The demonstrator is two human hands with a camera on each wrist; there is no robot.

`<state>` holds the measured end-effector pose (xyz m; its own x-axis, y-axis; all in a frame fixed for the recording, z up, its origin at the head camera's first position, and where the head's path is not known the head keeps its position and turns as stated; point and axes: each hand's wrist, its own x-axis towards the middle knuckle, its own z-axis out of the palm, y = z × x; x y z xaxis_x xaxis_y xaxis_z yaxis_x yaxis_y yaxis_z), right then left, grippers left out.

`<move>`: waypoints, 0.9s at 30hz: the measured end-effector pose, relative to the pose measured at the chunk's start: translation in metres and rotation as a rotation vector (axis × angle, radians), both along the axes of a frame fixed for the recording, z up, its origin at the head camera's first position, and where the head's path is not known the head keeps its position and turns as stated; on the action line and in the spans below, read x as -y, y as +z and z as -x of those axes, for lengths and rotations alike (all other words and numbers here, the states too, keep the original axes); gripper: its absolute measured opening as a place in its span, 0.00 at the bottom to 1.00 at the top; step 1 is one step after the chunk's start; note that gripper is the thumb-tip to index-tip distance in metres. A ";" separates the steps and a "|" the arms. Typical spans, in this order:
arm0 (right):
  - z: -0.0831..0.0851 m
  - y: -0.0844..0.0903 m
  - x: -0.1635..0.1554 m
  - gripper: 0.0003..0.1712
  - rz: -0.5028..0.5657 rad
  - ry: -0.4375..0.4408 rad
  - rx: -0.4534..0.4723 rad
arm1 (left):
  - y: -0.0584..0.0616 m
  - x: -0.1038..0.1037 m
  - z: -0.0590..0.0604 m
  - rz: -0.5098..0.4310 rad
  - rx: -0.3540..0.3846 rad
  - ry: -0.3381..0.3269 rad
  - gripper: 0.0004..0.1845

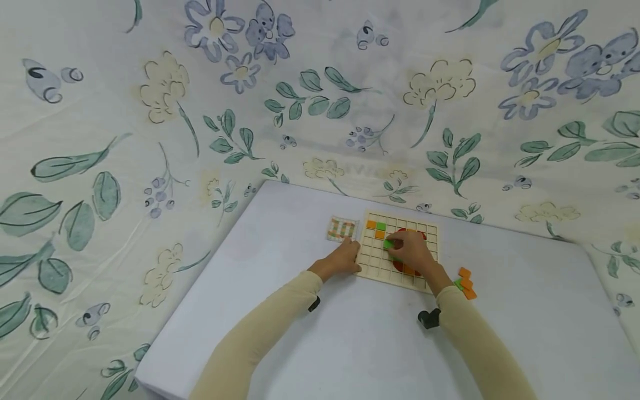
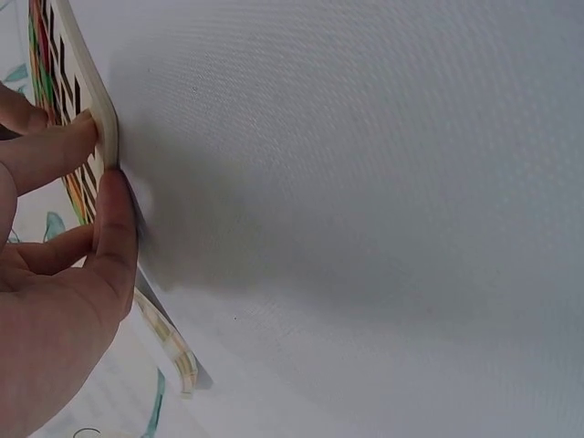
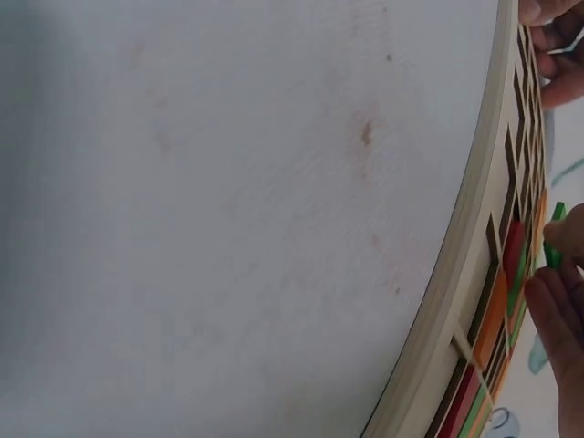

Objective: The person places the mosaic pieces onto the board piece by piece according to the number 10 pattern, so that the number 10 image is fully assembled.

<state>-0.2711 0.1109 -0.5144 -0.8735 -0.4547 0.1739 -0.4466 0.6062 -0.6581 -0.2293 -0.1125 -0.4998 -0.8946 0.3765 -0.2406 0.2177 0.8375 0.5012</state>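
Note:
A wooden grid board (image 1: 369,268) lies on the table, with orange, green and red square tiles set in some of its cells. My left hand (image 1: 342,259) holds the board's left edge, its thumb and fingers at the rim in the left wrist view. Over the middle of the board, my right hand (image 1: 412,250) pinches a green tile (image 3: 557,239) between thumb and fingers. Two orange tiles and a green tile (image 1: 381,226) sit in the upper left cells. Part of the coloured tiles on the right side is hidden beneath the right hand.
A small pile of loose orange and green tiles (image 1: 466,283) lies right of the board. A checkered pattern card (image 1: 342,229) lies beyond the left hand. The white table (image 1: 300,222) meets a flowered cloth (image 1: 320,133) behind.

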 end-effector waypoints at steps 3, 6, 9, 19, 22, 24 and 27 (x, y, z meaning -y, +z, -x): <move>0.001 0.002 0.006 0.16 -0.045 -0.002 0.003 | 0.000 -0.001 0.000 0.011 -0.003 -0.006 0.22; 0.004 0.003 0.011 0.16 -0.088 0.004 0.007 | 0.000 -0.002 -0.001 0.020 -0.006 0.002 0.26; 0.007 0.003 0.015 0.15 -0.115 0.006 0.023 | 0.001 -0.002 -0.001 0.021 -0.005 0.010 0.28; 0.007 0.002 0.020 0.11 -0.091 -0.002 0.002 | 0.003 -0.001 -0.003 0.012 -0.002 0.008 0.27; 0.005 0.003 0.022 0.12 -0.069 -0.007 0.002 | 0.004 -0.001 -0.004 0.017 -0.001 0.005 0.27; 0.004 0.002 0.022 0.12 -0.058 -0.011 0.002 | 0.005 -0.001 -0.004 0.020 -0.002 0.004 0.27; 0.003 0.001 0.023 0.12 -0.031 -0.022 0.002 | 0.006 -0.001 -0.005 0.020 -0.002 0.008 0.25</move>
